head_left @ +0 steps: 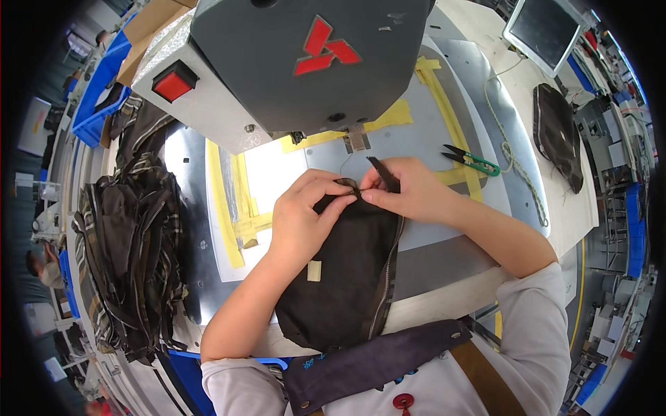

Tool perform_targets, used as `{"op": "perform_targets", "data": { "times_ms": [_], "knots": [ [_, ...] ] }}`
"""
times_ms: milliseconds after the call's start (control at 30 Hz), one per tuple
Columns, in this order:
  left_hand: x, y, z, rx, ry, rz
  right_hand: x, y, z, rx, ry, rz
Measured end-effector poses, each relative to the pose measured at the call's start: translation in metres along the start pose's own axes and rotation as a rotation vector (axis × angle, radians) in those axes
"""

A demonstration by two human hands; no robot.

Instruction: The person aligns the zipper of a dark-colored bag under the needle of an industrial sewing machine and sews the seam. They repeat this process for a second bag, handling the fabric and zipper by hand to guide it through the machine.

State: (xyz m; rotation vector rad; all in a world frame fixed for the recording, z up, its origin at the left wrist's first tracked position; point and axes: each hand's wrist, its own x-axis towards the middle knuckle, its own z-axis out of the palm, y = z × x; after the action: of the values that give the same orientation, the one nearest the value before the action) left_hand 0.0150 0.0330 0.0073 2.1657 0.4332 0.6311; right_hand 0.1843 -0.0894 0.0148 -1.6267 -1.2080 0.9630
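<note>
My left hand pinches the top edge of a dark brown fabric piece, which has a zipper along its right side and a small pale tab on it. My right hand grips the same top edge, fingertips close to my left thumb, with the zipper's dark tape end standing up between thumb and fingers. Just above my hands is the metal needle area of a grey sewing machine. Green-handled thread snips lie on the plate to the right of my right hand.
A pile of dark zippered fabric pieces lies at left, below blue bins. Yellow tape frames the work plate. A cord, another dark piece and a screen are at right. Another person sits at far left.
</note>
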Motion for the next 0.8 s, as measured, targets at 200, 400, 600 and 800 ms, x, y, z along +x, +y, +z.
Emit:
{"op": "perform_targets", "data": {
  "times_ms": [200,400,600,800],
  "knots": [
    [0.0,0.0,0.004,0.118,0.06,0.129,0.001,0.0,0.006,-0.134,0.068,-0.086],
    [0.003,-0.007,0.0,0.032,0.051,0.089,-0.002,0.009,0.014,-0.231,0.269,-0.409],
    [0.002,-0.004,-0.002,-0.036,0.004,0.032,-0.004,-0.003,0.011,-0.175,0.282,-0.381],
    [0.002,0.005,-0.002,-0.103,0.024,-0.09,0.001,-0.004,0.002,-0.309,0.118,-0.399]
  ]
}}
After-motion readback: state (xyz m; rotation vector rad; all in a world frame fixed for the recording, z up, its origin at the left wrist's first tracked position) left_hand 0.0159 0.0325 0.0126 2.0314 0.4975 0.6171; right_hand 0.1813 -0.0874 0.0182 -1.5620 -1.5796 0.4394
